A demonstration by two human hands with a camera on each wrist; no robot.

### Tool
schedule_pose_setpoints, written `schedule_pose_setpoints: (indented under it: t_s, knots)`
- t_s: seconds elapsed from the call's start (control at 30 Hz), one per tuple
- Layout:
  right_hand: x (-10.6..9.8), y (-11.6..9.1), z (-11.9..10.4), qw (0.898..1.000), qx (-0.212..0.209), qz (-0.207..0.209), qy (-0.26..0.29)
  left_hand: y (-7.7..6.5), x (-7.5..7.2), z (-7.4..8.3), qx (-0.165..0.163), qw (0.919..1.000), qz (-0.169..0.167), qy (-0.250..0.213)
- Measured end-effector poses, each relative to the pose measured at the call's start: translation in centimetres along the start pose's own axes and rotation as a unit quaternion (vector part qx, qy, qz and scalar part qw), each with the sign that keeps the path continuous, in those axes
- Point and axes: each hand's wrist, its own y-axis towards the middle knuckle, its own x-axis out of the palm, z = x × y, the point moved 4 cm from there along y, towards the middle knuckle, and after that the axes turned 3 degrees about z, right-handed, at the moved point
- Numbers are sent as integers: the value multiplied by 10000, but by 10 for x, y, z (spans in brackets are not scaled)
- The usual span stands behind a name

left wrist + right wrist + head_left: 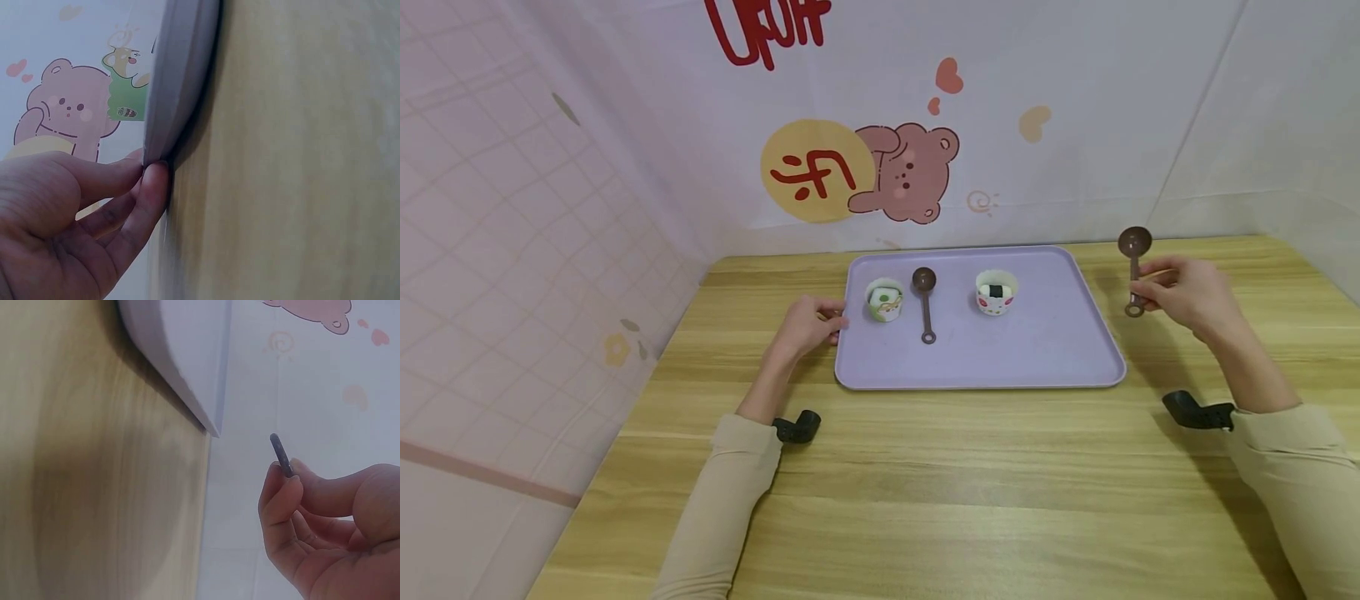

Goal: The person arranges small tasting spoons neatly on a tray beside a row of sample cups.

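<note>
My right hand (1197, 293) pinches a brown measuring spoon (1134, 243) by its handle, bowl end up, above the wood to the right of the tray. In the right wrist view only the end of its handle (280, 453) shows past the fingertips. At the left edge of a lavender tray (1022, 358), my left hand (805, 323) pinches the rim (172, 94) between thumb and forefinger. On the tray lie a second brown measuring spoon (927, 312), a small green-and-white patterned cup (886, 313) holding a white piece, and a red-dotted cup (995, 305) with a white-and-black piece.
A wood-grain table (955, 483) carries the tray near its back edge. Behind it hangs a white cloth (1075, 183) printed with a pink bear. Another printed sheet (520, 250) borders the left side. Black camera mounts (1198, 412) sit at both wrists.
</note>
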Motion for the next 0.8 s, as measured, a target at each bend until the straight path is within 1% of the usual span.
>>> schedule_pose_setpoints:
  t_s: [0.3,0.53,0.8]
  knots:
    - [5,3,-5,9994,-2,-16,357,0,0,1,52,10000,-11,72]
    - [8,4,-11,9992,-2,-39,402,-1,-1,2,45,10000,-10,65]
    - [16,6,-20,9988,-25,-88,477,-1,-1,2,71,9999,-4,93]
